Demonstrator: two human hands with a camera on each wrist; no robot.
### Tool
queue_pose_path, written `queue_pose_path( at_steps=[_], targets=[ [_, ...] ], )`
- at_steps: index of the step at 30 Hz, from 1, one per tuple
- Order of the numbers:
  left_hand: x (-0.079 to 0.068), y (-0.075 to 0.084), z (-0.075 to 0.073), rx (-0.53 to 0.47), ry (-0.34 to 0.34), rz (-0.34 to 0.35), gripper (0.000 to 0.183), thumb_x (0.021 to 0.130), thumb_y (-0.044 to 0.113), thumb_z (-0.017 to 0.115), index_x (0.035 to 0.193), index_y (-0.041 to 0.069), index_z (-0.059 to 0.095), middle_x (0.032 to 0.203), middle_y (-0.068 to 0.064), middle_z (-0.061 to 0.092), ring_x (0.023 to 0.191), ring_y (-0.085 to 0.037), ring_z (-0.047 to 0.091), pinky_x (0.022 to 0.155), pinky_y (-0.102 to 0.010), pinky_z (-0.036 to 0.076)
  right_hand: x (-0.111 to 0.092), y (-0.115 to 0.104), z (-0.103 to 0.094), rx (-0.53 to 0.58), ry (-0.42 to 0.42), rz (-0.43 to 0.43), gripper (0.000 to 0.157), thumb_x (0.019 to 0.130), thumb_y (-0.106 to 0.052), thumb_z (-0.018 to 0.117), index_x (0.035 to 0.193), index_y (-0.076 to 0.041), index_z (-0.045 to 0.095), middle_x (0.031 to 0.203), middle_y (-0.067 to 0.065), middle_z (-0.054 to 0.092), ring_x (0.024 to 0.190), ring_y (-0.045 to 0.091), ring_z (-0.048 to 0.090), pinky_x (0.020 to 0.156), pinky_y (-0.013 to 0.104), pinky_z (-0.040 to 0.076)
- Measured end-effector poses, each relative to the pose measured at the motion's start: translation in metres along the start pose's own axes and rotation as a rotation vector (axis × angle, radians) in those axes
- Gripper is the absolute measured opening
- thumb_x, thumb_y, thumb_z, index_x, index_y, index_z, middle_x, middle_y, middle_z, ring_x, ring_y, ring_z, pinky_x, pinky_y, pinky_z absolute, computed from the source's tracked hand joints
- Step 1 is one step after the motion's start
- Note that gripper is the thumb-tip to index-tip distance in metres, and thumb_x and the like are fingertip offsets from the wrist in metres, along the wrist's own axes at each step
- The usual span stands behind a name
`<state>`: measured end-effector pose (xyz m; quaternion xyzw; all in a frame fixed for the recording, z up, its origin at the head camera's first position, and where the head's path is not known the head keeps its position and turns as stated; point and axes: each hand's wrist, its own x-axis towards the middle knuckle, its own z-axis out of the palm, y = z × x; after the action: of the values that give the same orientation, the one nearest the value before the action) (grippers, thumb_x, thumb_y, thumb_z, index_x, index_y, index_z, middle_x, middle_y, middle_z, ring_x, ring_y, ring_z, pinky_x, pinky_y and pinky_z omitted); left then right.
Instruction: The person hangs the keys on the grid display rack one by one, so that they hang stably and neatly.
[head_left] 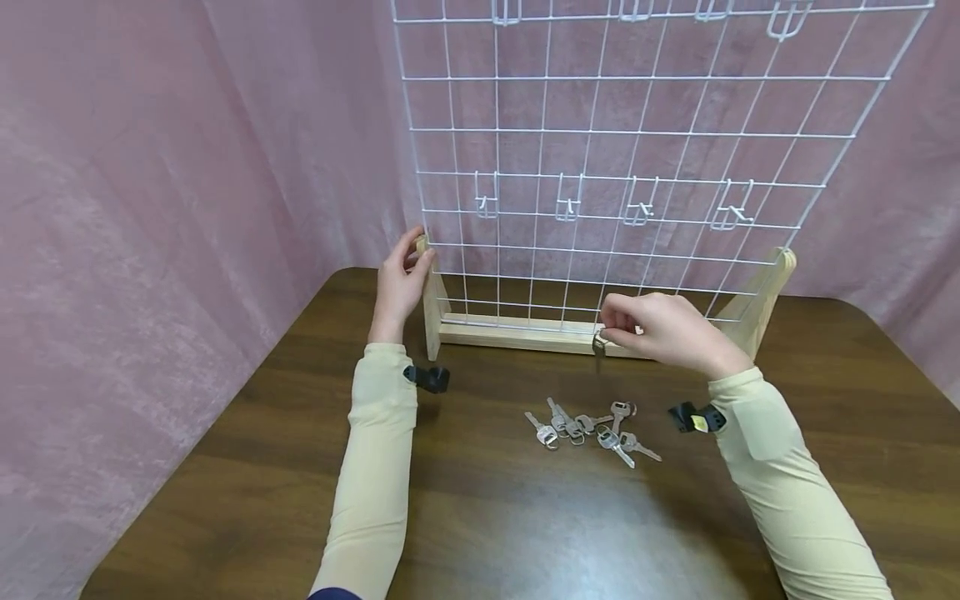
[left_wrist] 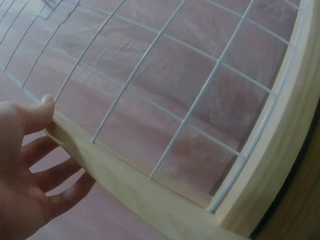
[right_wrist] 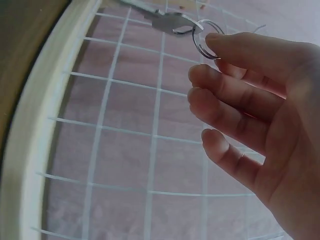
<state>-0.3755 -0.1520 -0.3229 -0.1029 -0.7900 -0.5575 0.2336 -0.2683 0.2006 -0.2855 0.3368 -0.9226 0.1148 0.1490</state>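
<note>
My right hand pinches a key ring between thumb and finger, with a silver key hanging from it. In the head view that hand is in front of the lower part of a white wire grid, above the tabletop. At the grid's left end, my left hand grips the top of the wooden side support, thumb on one side and fingers on the other. Several loose keys on rings lie in a cluster on the table below the right hand.
Several white hooks hang in a row on the grid, with more hooks along a higher wire. A wooden base bar joins the supports; the right support stands beyond my right hand. The brown table meets a pink curtain.
</note>
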Motion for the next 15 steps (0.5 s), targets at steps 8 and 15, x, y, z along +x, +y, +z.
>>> queue_pose_path(
  at_steps=[8, 15],
  targets=[
    [-0.001, 0.005, -0.003, -0.089, -0.056, -0.010, 0.045, 0.098, 0.015, 0.056, 0.141, 0.006, 0.046, 0.134, -0.026, 0.056, 0.123, -0.038, 0.057, 0.104, -0.044, 0.047, 0.017, -0.005, -0.032, -0.077, -0.002, -0.087, 0.014, 0.089, -0.017, 0.068, 0.081, -0.020, 0.057, 0.061, -0.012, 0.053, 0.054, 0.001, 0.045, 0.054, 0.026, 0.040],
    [-0.006, 0.014, -0.007, -0.114, -0.088, -0.063, 0.047, 0.098, 0.012, 0.056, 0.143, 0.004, 0.044, 0.136, -0.028, 0.053, 0.127, -0.038, 0.053, 0.110, -0.043, 0.042, 0.042, -0.007, -0.066, -0.224, -0.044, -0.151, 0.017, 0.087, -0.014, 0.068, 0.079, -0.018, 0.053, 0.059, -0.010, 0.054, 0.052, 0.005, 0.046, 0.048, 0.030, 0.042]
  ],
)
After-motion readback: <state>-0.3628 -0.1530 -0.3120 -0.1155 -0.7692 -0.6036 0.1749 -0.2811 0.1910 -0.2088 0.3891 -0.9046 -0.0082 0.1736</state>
